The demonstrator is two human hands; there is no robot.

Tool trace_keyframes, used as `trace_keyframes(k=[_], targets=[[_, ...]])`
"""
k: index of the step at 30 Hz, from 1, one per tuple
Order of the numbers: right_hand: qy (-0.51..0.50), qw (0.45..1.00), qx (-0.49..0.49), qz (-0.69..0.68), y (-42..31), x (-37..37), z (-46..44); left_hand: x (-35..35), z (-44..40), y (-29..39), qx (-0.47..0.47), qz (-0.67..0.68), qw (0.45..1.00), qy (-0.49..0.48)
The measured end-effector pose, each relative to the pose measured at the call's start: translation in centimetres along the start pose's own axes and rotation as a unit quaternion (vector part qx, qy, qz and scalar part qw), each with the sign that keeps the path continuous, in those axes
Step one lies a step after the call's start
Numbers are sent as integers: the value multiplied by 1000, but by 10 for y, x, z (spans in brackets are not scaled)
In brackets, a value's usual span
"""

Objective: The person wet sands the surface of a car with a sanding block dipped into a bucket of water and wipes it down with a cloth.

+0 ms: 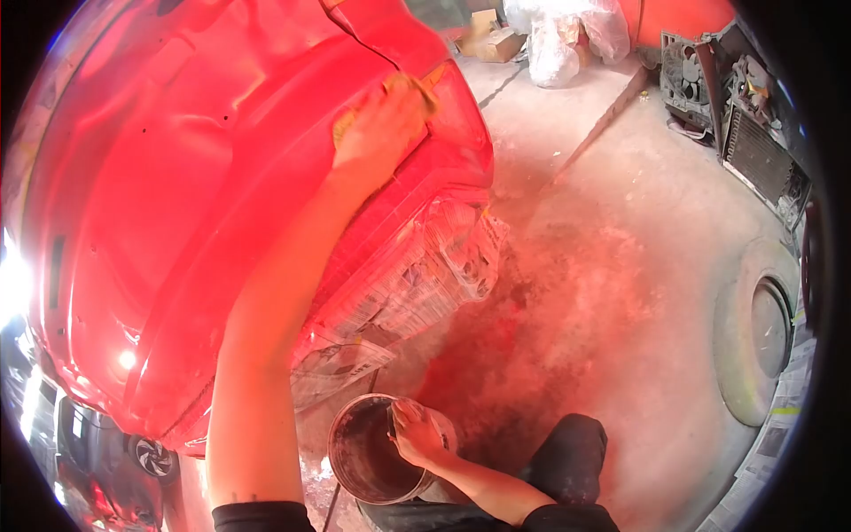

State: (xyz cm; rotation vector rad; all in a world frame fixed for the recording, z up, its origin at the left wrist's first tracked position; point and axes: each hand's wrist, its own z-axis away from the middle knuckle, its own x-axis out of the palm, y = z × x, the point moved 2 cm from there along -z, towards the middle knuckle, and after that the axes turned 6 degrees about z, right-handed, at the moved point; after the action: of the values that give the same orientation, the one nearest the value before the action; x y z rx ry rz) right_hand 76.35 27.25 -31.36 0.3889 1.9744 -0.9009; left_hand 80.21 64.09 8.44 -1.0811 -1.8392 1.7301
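My left hand (381,124) presses a yellowish cloth or pad (409,96) flat against the red car body panel (204,168), close to its right edge and a panel gap. The fingers lie over the pad, which shows at both sides of the hand. Lower down, my right hand (415,433) is at the right rim of a round bucket (344,424), its fingers bent at the rim with a small dark item or edge beside them. What it grips is too small to make out. Newspaper (403,297) covers the part below the panel.
Reddish dust and wet stains mark the concrete floor (567,310). A tyre (749,337) lies at the right. Car parts with a fan and radiator (758,151) stand at the upper right, near plastic bags (563,44) and a cardboard box (492,43). A dark car (106,461) is at the lower left.
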Motion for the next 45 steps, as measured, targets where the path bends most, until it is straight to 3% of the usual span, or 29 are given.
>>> trace_keyframes(k=[3, 7, 9, 10, 13, 15, 18, 22, 23, 25, 27, 30, 32, 34, 39, 45], targets=[[27, 1000, -2, -8, 0, 4, 2, -7, 39, 20, 69, 56, 996, -18], [59, 998, 11, -28, -1, -9, 3, -19, 114, 6, 87, 145, 985, -22], [61, 998, 11, -25, -1, -8, 3, -23, 166, -6, 96, 165, 981, -22], [-30, 1000, 0, 0, 3, 6, 0, -24, 195, -12, 100, 163, 981, -44], [-5, 997, 31, -77, 7, 34, 0, -37, 283, -29, 113, 153, 978, -86], [11, 998, 35, -51, 5, 22, 1, -44, 349, -41, 120, 145, 978, -94], [-1, 999, 37, 3, 0, 7, 2, -49, 436, -53, 79, 208, 972, -72], [2, 1000, 21, -6, -4, -10, 0, -69, 502, -26, -114, 299, 947, -42], [23, 999, 21, -24, -2, -1, 2, -85, 504, -12, -144, 300, 942, -34], [37, 999, 15, -29, -2, 7, -2, -83, 526, 51, -195, 379, 902, 70], [18, 1000, 16, -5, -2, 5, -1, -128, 508, 104, -244, 538, 803, -78], [12, 991, 66, -118, 3, 21, 3, -114, 539, 251, -280, 681, 639, -222], [15, 990, 72, -120, 2, 16, 0, -110, 541, 318, -279, 720, 542, -330], [14, 992, 67, -108, -2, 7, -3, -106, 533, 366, -205, 717, 555, -369], [15, 990, 67, -121, -1, 6, -3, -69, 541, 463, -274, 673, 501, -470], [25, 997, 44, -58, -4, -6, -6, -74, 556, 491, -181, 671, 503, -514]])
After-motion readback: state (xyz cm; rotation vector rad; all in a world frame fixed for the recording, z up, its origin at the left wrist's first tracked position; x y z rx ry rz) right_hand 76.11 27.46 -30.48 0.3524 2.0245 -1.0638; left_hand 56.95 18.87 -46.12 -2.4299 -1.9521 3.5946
